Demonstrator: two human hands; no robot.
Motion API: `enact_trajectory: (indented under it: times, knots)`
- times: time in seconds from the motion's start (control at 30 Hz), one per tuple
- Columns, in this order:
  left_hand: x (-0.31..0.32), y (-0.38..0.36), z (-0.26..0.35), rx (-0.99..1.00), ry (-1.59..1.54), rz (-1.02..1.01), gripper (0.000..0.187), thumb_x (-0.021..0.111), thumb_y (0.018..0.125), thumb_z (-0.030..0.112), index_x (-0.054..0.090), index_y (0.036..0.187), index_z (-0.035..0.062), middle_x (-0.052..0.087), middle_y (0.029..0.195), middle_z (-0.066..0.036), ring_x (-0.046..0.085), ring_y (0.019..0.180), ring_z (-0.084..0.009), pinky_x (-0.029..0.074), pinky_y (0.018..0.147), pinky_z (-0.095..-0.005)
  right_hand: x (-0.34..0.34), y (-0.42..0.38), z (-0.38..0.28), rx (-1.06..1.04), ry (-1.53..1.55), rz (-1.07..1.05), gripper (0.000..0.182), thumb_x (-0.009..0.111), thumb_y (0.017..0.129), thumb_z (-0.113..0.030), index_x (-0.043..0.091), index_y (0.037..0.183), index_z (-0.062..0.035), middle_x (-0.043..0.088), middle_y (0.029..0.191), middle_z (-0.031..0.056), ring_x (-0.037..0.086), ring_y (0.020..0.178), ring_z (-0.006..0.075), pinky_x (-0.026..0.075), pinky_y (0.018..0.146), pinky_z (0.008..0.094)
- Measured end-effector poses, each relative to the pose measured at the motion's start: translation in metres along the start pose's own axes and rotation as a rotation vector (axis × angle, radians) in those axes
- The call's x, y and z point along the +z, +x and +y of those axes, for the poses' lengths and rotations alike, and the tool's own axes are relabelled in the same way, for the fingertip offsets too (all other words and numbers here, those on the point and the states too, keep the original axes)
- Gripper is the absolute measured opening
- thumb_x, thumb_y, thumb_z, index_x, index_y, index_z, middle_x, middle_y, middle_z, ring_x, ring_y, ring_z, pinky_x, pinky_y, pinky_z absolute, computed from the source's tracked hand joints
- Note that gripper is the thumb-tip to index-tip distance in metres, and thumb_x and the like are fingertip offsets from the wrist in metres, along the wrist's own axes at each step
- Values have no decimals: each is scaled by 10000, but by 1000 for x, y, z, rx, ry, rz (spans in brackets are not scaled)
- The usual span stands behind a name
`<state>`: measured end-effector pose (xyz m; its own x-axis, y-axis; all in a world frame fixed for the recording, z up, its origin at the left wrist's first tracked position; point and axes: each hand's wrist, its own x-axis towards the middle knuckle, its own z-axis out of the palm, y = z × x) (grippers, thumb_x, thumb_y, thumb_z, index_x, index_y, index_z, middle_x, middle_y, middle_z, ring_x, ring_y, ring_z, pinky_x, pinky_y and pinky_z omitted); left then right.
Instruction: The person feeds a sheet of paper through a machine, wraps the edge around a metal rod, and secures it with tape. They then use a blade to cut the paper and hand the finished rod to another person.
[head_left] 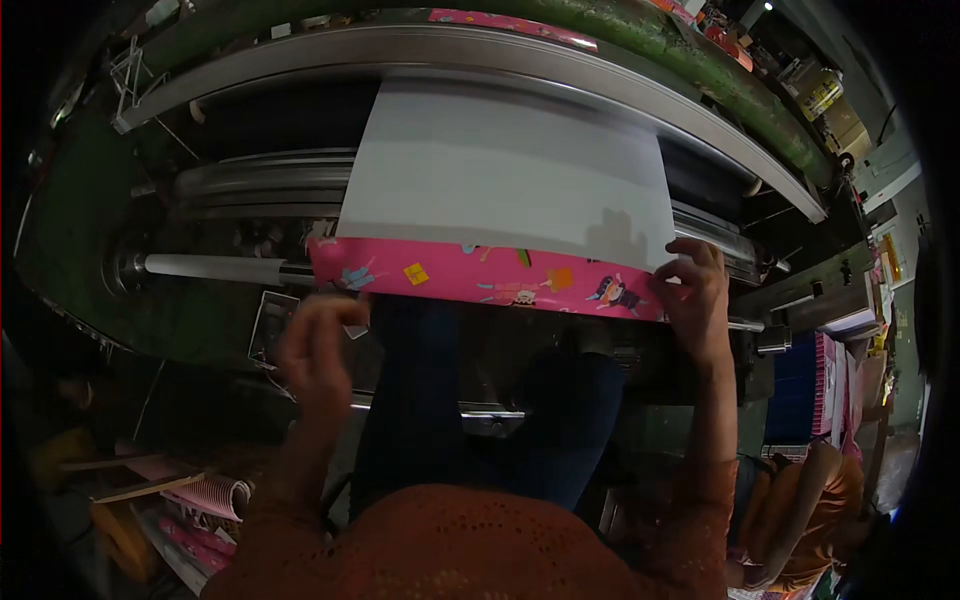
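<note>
Pink paper (440, 272) at the machine's (300, 60) near edge could skew if tugged unevenly, right hand (697, 305) pinching its corner, left hand (315, 350) blurred, grip unclear.

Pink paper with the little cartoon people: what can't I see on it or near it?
All in the head view:
- Pink paper: its right end is partly hidden by the right hand.
- White sheet: its far end is hidden by the metal bar.
- Left hand: blurred, so I can't tell if it touches the paper.
</note>
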<state>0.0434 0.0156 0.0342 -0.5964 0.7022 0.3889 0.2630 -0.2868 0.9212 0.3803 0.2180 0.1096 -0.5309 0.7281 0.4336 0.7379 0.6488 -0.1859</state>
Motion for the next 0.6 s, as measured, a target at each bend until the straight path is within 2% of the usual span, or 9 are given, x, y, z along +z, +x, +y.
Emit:
enact_trajectory:
  times: [0.07,0.13,0.2,0.27,0.3,0.37,0.47,0.53,0.6]
  knots:
    - [31,7,3,586,537,-272,204,655,841,174,630,976,24,633,969,-97,597,905,-250,482,814,-353,9,18,19,41,129,-154,120,754,641,-107,708,745,-71,645,1030,93,534,1079,311,439,894,383]
    - [65,11,-3,779,686,-387,346,690,774,209,625,1067,37,591,1077,-98,553,1025,-282,467,880,-383,20,30,36,23,172,-217,118,754,640,-112,709,743,-78,643,1042,89,535,1078,308,434,896,391]
    - [90,18,-32,821,747,-388,397,717,748,206,616,1100,52,579,1100,-81,544,1024,-268,459,841,-389,27,23,37,27,216,-276,116,754,639,-117,710,742,-85,641,1055,84,537,1076,305,429,899,400]
    - [99,21,-44,873,803,-388,455,744,722,203,606,1133,67,567,1123,-65,536,1024,-255,451,802,-395,35,16,20,149,55,-196,116,746,654,-129,714,761,-99,632,1085,75,537,1078,303,416,896,421]
    - [101,21,-46,889,821,-374,469,744,718,230,597,1135,74,566,1088,-57,535,999,-243,445,787,-387,43,6,8,121,-123,-13,178,745,671,-164,706,839,-122,621,1102,59,533,1086,293,399,888,437]
    - [103,21,-47,898,839,-358,484,744,714,257,588,1138,81,565,1054,-49,534,975,-231,439,772,-379,59,-12,-21,89,-90,221,247,747,689,-199,679,914,-123,617,1081,57,537,1075,286,388,890,439]
    - [105,23,-47,903,883,-347,459,736,721,289,593,1108,88,552,1014,-35,525,934,-211,428,753,-365,77,-26,-79,-16,-3,192,280,737,739,-236,649,958,-86,608,1046,79,545,1020,289,374,873,423]
    - [106,24,-48,964,894,-293,378,657,791,358,593,1046,87,536,939,-33,513,899,-182,399,707,-331,95,-26,-89,-31,3,231,277,735,750,-261,632,936,-84,607,995,79,550,968,284,379,832,407]
    - [106,25,-44,954,896,-317,349,657,791,359,593,1007,93,529,917,-32,510,883,-183,396,702,-331,108,-25,-89,-50,-16,265,256,716,768,-293,609,879,-88,586,901,74,548,890,281,382,781,403]
